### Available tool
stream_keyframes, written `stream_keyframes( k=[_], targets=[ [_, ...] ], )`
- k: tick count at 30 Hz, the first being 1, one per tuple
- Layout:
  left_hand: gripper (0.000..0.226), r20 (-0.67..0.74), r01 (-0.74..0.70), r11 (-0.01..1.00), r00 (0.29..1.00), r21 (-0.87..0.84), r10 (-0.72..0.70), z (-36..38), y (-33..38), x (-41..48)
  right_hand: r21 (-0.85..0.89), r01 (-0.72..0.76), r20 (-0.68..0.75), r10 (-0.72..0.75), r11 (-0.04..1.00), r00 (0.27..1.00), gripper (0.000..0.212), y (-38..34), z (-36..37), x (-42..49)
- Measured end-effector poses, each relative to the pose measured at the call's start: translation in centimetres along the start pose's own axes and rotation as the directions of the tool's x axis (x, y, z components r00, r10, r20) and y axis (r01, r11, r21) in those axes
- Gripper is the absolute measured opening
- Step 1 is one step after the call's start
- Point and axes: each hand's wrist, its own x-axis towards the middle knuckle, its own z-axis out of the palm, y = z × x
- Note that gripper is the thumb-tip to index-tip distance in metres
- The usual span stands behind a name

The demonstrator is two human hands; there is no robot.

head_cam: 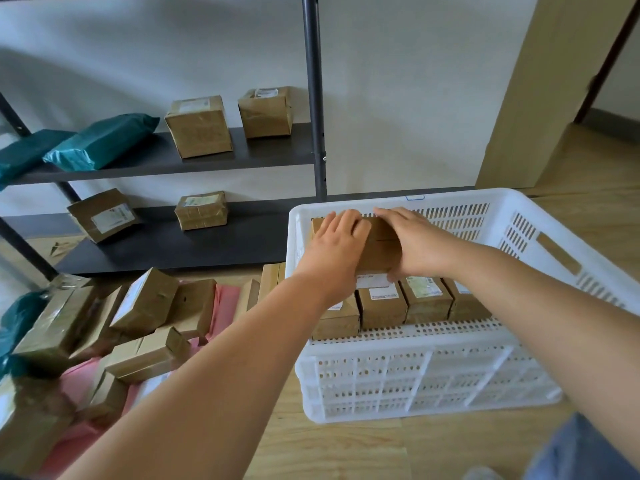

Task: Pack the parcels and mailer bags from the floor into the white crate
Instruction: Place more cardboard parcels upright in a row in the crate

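**Both hands seat a parcel at the crate's far wall**

The brown taped cardboard parcel (375,245) lies straight ahead, inside the white perforated plastic crate (433,368), its long axis running left to right along the far wall. The left hand (337,249) clasps its left end and the right hand (417,245) its right end, equally near. Nearer the person, a row of small brown labelled boxes (403,303) stands side by side in the crate. The next item probably comes from the heap of brown parcels (138,323) on the floor, left of the crate, nearer the left hand.
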Motion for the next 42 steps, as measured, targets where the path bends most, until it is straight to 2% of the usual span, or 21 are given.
stream_keyframes(
  k=[2, 3, 5, 6, 8, 9, 12, 15, 17, 19, 21, 25, 28, 30, 33, 37, 40, 42],
  targets=[
    [0.071, -0.054, -0.009, 0.998, 0.998, 0.062, 0.012, 0.3, -0.2, -0.1, 0.064, -0.022, -0.026, 0.024, 0.998, 0.999, 0.114, 0.5, 0.0, 0.0],
    [0.072, -0.100, 0.032, 0.998, 0.995, 0.061, -0.025, 0.4, -0.4, -0.1, 0.132, -0.050, -0.024, 0.054, 0.990, 0.998, 0.112, 0.9, -0.1, 0.0],
    [0.072, -0.165, 0.203, 0.975, 0.962, -0.087, -0.215, 0.7, -0.7, -0.1, 0.295, -0.122, 0.023, 0.120, 0.948, 0.992, 0.106, 1.9, -0.3, 0.1],
    [0.068, -0.136, 0.312, 0.923, 0.928, -0.223, -0.347, 0.9, -0.8, -0.1, 0.358, -0.157, 0.064, 0.144, 0.921, 0.988, 0.102, 2.4, -0.3, 0.2],
    [0.056, 0.058, 0.514, 0.704, 0.825, -0.490, -0.562, 1.4, -1.0, 0.0, 0.437, -0.235, 0.172, 0.176, 0.868, 0.969, 0.094, 3.6, -0.1, 0.5],
    [0.049, 0.168, 0.583, 0.574, 0.770, -0.575, -0.615, 1.8, -1.1, 0.1, 0.470, -0.263, 0.223, 0.175, 0.842, 0.959, 0.090, 4.2, 0.1, 0.9],
    [0.034, 0.491, 0.738, 0.239, 0.619, -0.631, -0.613, 3.6, -1.2, 0.4, 0.563, -0.339, 0.374, 0.134, 0.754, 0.918, 0.069, 5.8, 1.4, 2.1],
    [0.014, 0.657, 0.801, 0.047, 0.521, -0.596, -0.545, 5.8, -1.1, 0.4, 0.583, -0.407, 0.495, 0.090, 0.703, 0.864, 0.055, 6.5, 3.4, 3.2],
    [0.018, 0.696, 0.828, -0.014, 0.462, -0.561, -0.549, 7.2, -1.1, 0.2, 0.538, -0.443, 0.553, 0.097, 0.717, 0.828, 0.043, 6.6, 4.9, 3.9],
    [0.019, 0.721, 0.864, 0.003, 0.423, -0.504, -0.548, 8.4, -1.5, -0.2, 0.471, -0.463, 0.599, 0.114, 0.750, 0.793, 0.031, 6.9, 6.4, 4.5],
    [0.016, 0.744, 0.898, 0.076, 0.405, -0.434, -0.531, 9.6, -1.8, -0.5, 0.431, -0.491, 0.640, 0.128, 0.757, 0.758, 0.023, 7.4, 7.9, 5.3],
    [0.018, 0.809, 0.933, 0.170, 0.360, -0.318, -0.465, 11.7, -2.0, -0.6, 0.380, -0.559, 0.697, 0.170, 0.737, 0.697, 0.025, 7.7, 10.8, 6.7],
    [0.007, 0.834, 0.935, 0.296, 0.318, -0.196, -0.451, 13.3, -2.0, -0.2, 0.379, -0.628, 0.748, 0.174, 0.680, 0.640, 0.027, 7.7, 13.0, 7.5],
    [0.006, 0.866, 0.929, 0.361, 0.250, -0.087, -0.434, 14.5, -1.7, -0.3, 0.372, -0.667, 0.789, 0.159, 0.645, 0.593, 0.028, 7.5, 14.3, 7.7],
    [0.033, 0.906, 0.917, 0.396, 0.137, 0.036, -0.400, 16.3, -1.3, -0.7, 0.338, -0.690, 0.826, 0.149, 0.640, 0.543, 0.034, 7.5, 16.3, 8.1],
    [0.049, 0.934, 0.874, 0.468, 0.054, 0.126, -0.352, 17.5, -1.3, 0.2, 0.284, -0.743, 0.876, 0.151, 0.606, 0.458, 0.040, 8.5, 18.9, 9.1],
    [0.047, 0.938, 0.804, 0.570, 0.045, 0.171, -0.345, 18.7, -1.2, 0.5, 0.232, -0.799, 0.907, 0.174, 0.555, 0.384, 0.047, 9.5, 20.8, 9.6],
    [0.046, 0.940, 0.773, 0.605, 0.033, 0.191, -0.339, 19.8, -1.1, 0.8, 0.218, -0.795, 0.906, 0.185, 0.567, 0.380, 0.050, 10.0, 21.7, 9.8]
  ],
)
